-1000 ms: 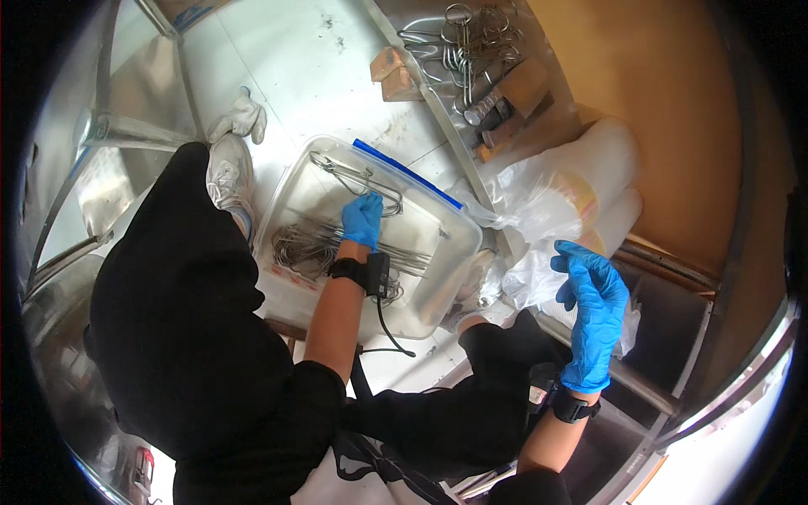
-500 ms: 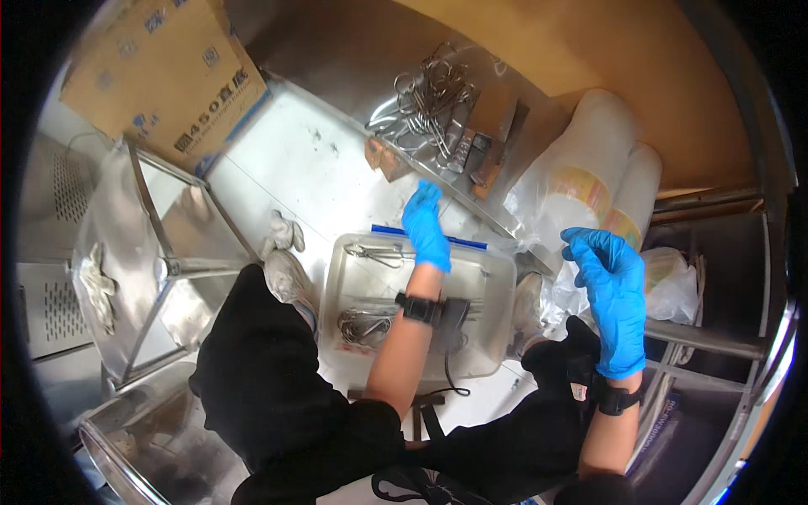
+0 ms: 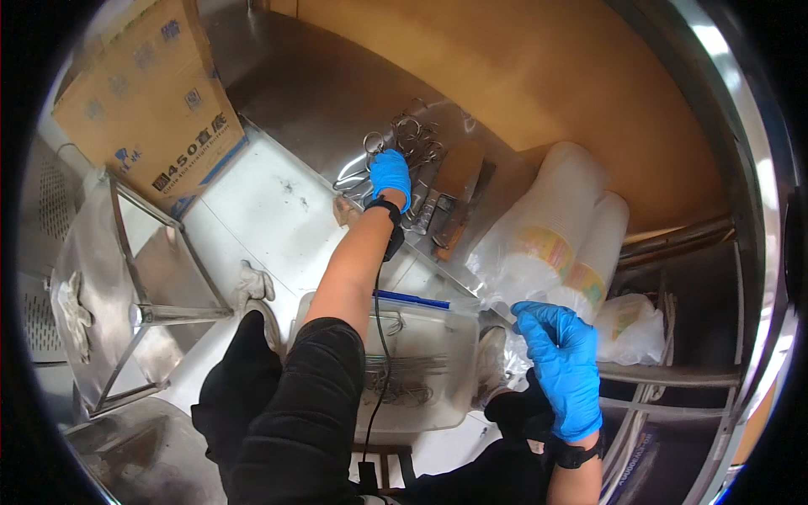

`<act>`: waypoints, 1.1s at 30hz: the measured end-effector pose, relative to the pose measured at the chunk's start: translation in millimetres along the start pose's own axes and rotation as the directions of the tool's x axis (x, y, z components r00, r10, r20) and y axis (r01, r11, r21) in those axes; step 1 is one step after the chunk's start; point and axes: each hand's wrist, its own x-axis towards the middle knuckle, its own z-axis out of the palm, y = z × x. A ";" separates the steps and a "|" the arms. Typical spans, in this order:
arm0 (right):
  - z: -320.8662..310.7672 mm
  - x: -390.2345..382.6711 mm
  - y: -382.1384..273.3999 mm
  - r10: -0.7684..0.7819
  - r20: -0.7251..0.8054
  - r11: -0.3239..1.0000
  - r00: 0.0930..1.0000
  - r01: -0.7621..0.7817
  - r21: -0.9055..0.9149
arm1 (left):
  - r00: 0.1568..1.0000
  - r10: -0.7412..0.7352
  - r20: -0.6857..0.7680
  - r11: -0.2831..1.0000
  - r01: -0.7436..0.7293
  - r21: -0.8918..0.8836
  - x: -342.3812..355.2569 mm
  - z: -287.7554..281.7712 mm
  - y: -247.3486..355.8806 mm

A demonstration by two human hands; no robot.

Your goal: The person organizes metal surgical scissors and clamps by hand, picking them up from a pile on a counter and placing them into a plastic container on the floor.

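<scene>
At the far left, a pale work glove [image 3: 74, 318] hangs on a metal frame [image 3: 145, 315], with a printed cardboard carton [image 3: 143, 101] standing behind. A 2nd pale glove [image 3: 252, 284] lies on the white floor [image 3: 252, 210], near the person's shoe.

Further right, the left hand [image 3: 390, 175], in a blue glove, reaches out over a metal ledge [image 3: 286, 88] and touches a heap of ring-handled metal tools [image 3: 425, 143]. Its fingertips are hidden – I cannot tell whether they are closed on any of the tools. A dark cable [image 3: 383, 345] trails from the band on that wrist, across a translucent plastic tub [image 3: 459, 396] on the floor. More thin metal tools [image 3: 412, 368] lie inside the tub, and a blue strip [image 3: 412, 300] runs along its far edge.

Right of the heap, a brown block [image 3: 459, 172] rests on the ledge. Beyond it are 2 plastic-wrapped stacks of white containers [image 3: 547, 219]. Just below these, the right hand [image 3: 562, 362], also gloved in blue, hangs in the air – fingers loosely bent, thumb apart from them, nothing visible in its grasp. A white plastic bag [image 3: 631, 332] sits on a rack [image 3: 669, 376] to its right.
</scene>
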 end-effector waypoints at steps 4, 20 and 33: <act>-0.9 3.4 2.6 0.035 -0.012 0.999 0.999 -0.034 0.021 | 0.928 0.203 0.311 0.977 -0.213 0.000 -1.8 -20.2 14.7; -3.8 -3.9 11.0 -0.074 -0.052 0.997 0.996 0.075 0.013 | 0.846 0.216 0.488 0.958 -0.086 -0.274 15.8 -66.2 8.6; 3.1 10.6 15.8 -0.214 -0.054 0.975 0.975 0.210 -0.065 | 0.839 0.360 0.408 0.832 -0.092 -0.547 60.0 -106.7 23.8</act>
